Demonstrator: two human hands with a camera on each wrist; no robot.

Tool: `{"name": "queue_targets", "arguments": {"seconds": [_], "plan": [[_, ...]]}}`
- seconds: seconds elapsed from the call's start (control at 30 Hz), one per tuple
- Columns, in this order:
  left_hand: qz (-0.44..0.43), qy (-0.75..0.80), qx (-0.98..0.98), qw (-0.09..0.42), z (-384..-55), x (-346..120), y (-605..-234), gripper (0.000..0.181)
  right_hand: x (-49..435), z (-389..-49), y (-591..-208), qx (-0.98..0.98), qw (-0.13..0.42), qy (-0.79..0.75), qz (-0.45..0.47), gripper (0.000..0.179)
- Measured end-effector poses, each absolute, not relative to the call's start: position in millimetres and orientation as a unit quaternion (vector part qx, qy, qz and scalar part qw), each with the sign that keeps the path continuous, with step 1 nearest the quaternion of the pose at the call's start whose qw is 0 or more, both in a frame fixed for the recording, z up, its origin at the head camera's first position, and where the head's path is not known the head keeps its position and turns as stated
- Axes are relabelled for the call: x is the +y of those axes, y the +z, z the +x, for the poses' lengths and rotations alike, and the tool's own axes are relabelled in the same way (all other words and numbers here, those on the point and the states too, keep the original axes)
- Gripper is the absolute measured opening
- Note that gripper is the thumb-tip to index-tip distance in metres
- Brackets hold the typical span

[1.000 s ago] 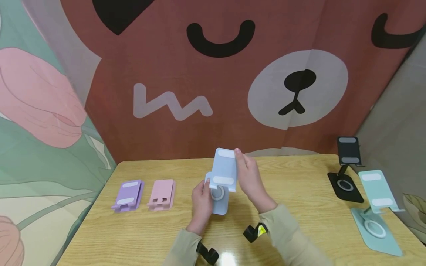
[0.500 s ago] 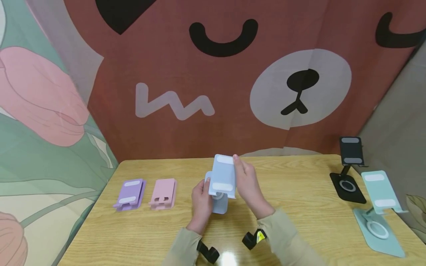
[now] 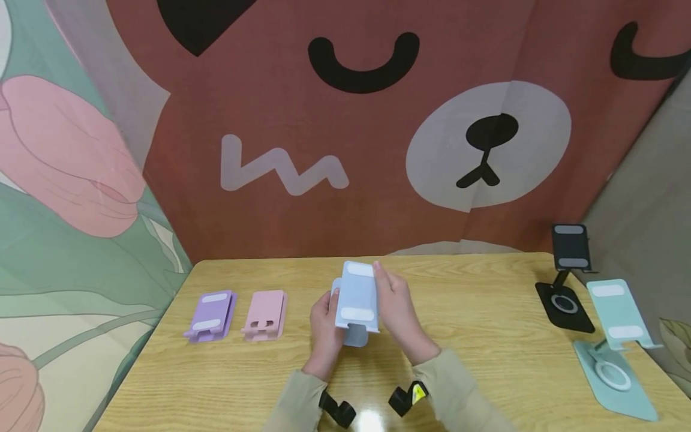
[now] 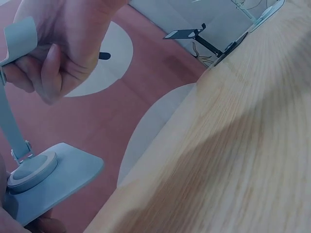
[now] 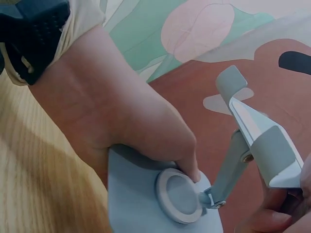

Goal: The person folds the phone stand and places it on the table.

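Observation:
A light blue phone stand (image 3: 357,294) is between both hands in the head view, above the table. My left hand (image 3: 326,327) grips its flat base (image 5: 141,194), thumb on top beside the pale ring (image 5: 180,196). My right hand (image 3: 398,306) pinches the right edge of its upper plate, thumb on the front face. A hinged arm (image 5: 228,170) joins base and plate, and in the right wrist view it rises at an angle from the base. From the head, the plate covers most of the base and the arm.
On the wooden table (image 3: 216,384), a purple folded phone stand (image 3: 212,316) and a pink one (image 3: 264,315) lie at left. Unfolded black (image 3: 564,303) and mint green (image 3: 615,372) stands are at right. A bear-printed cloth (image 3: 302,228) hangs behind the table.
My right hand has brought the upper plate down and slightly left toward the base, so it now hides the ring in the head view. My left hand has stayed nearly in place.

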State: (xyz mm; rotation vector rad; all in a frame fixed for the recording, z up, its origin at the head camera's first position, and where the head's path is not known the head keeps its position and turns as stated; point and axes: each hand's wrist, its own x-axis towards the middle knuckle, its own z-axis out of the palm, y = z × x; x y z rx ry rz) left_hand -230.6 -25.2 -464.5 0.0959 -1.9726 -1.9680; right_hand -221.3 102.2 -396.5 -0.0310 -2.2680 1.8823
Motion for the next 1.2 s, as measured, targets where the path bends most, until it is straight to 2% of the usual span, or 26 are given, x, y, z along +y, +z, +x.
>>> {"name": "queue_targets", "arguments": {"seconds": [0.87, 1.2], "plan": [[0.033, -0.706, -0.685, 0.175, -224.6, -22.4, -453.8, 0.030, 98.3, -221.3, -412.9, -0.766, 0.084, 0.637, -0.020, 0.058], [0.011, -0.729, -0.670, 0.142, -231.8, -22.0, -455.4, 0.037, 100.5, -227.4, -402.5, -0.766, 0.090, 0.637, -0.015, 0.055]]}}
